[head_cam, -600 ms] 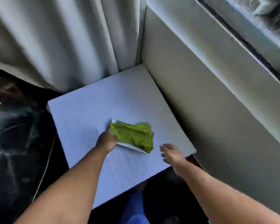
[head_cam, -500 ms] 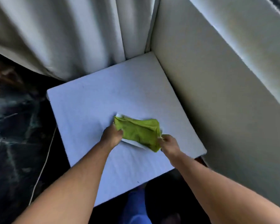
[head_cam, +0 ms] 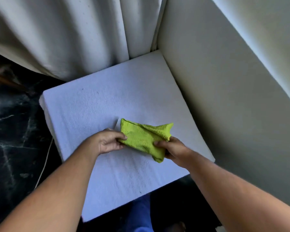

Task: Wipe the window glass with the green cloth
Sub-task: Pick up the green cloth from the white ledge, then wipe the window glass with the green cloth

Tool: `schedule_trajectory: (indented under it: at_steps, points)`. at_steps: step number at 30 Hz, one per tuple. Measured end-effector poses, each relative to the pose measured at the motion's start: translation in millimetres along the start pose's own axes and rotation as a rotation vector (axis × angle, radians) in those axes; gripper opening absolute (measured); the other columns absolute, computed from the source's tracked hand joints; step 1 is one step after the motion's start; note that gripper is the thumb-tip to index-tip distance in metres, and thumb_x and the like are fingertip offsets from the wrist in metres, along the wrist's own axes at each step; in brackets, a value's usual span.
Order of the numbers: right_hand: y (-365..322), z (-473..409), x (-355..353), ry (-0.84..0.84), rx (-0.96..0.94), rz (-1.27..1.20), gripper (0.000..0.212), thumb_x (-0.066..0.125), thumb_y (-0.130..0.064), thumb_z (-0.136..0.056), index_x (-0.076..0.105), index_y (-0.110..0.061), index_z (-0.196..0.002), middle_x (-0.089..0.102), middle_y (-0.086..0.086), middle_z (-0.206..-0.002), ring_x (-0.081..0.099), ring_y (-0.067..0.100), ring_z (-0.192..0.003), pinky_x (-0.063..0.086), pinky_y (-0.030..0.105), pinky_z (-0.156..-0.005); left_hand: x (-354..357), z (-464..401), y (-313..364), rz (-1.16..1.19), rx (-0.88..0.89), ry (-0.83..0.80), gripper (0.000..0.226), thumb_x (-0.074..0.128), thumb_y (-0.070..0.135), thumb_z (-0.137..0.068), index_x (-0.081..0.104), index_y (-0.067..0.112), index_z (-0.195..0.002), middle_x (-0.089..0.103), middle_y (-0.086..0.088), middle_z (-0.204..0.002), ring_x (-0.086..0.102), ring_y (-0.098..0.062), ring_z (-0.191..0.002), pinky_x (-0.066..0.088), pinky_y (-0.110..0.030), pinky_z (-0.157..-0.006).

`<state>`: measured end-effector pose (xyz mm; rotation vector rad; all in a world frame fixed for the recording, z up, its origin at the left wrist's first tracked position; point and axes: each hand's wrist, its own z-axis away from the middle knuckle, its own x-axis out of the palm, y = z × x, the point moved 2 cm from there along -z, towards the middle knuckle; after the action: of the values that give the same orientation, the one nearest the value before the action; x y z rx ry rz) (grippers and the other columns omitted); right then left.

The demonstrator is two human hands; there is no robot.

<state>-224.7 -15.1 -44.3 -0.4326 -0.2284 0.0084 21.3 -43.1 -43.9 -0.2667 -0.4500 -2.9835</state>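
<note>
A folded green cloth [head_cam: 141,137] lies bunched on a white foam slab [head_cam: 94,111] in front of me. My left hand [head_cam: 107,142] pinches the cloth's left edge between thumb and fingers. My right hand [head_cam: 172,148] grips its right lower end, where the fabric droops down. A white sheet corner [head_cam: 117,123] shows under the cloth. The window glass is out of view; only the pale wall below it [head_cam: 224,97] shows at the right.
White curtains [head_cam: 65,39] hang behind the slab at the top left. Dark marbled floor [head_cam: 12,139] lies to the left, with a thin white cord [head_cam: 43,166] along the slab's edge. Blue fabric [head_cam: 141,213] shows below the slab.
My right hand moved left from the slab's edge and took hold of the cloth's right end. The left hand stayed on the cloth. The view tilted down, losing the window.
</note>
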Motion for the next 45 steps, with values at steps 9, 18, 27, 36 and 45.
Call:
schedule_trajectory:
  at_steps: [9,18,27,36,45]
  points:
    - [-42.2,227.3,-79.7,0.204,-0.436,-0.065,0.035,0.063,-0.048,-0.091,0.071,-0.024,-0.115,0.073,0.006,-0.117,0.068,0.027,-0.11,0.051,0.053,-0.097,172.9,150.7,50.4,-0.146,0.231,-0.314,0.039,0.064,0.049,-0.08,0.078,0.025,-0.108,0.077,-0.005,-0.113,0.075,-0.019,-0.098,0.061,-0.042,-0.082]
    - [-16.9,668.0,-172.7,0.898,-1.185,-0.06,0.018,0.082,-0.028,-0.073,0.07,-0.026,-0.086,0.069,-0.002,-0.074,0.064,0.011,-0.068,0.053,0.022,-0.054,484.9,466.5,45.5,-0.645,0.74,-0.821,0.033,0.065,0.035,-0.082,0.079,0.01,-0.098,0.077,-0.017,-0.103,0.076,-0.026,-0.083,0.063,-0.046,-0.079]
    - [-63.2,952.9,-207.9,2.371,-1.349,0.807,0.037,0.068,-0.023,-0.075,0.061,-0.019,-0.112,0.067,0.003,-0.108,0.067,0.024,-0.095,0.05,0.025,-0.08,698.9,759.9,40.3,-0.737,1.442,-1.046,0.015,0.066,0.027,-0.092,0.072,0.013,-0.092,0.076,0.001,-0.074,0.072,-0.014,-0.064,0.063,-0.033,-0.061]
    - [-137.4,917.0,-218.7,2.136,-0.792,2.049,0.063,0.045,-0.023,-0.086,0.044,-0.021,-0.149,0.045,0.005,-0.152,0.036,0.03,-0.144,0.021,0.046,-0.123,684.5,816.6,80.5,-0.669,2.506,-0.514,0.02,0.069,0.036,-0.09,0.071,0.018,-0.1,0.075,0.008,-0.086,0.072,-0.001,-0.067,0.056,-0.017,-0.057]
    - [-195.4,897.8,-201.6,2.401,-0.881,1.62,0.072,0.043,-0.043,-0.088,0.035,-0.012,-0.153,0.027,0.016,-0.161,0.022,0.034,-0.149,0.011,0.046,-0.124,749.9,855.0,136.3,-0.677,3.065,0.389,0.056,0.029,0.049,-0.103,0.037,0.028,-0.155,0.028,-0.013,-0.165,0.024,-0.035,-0.153,0.017,-0.057,-0.122]
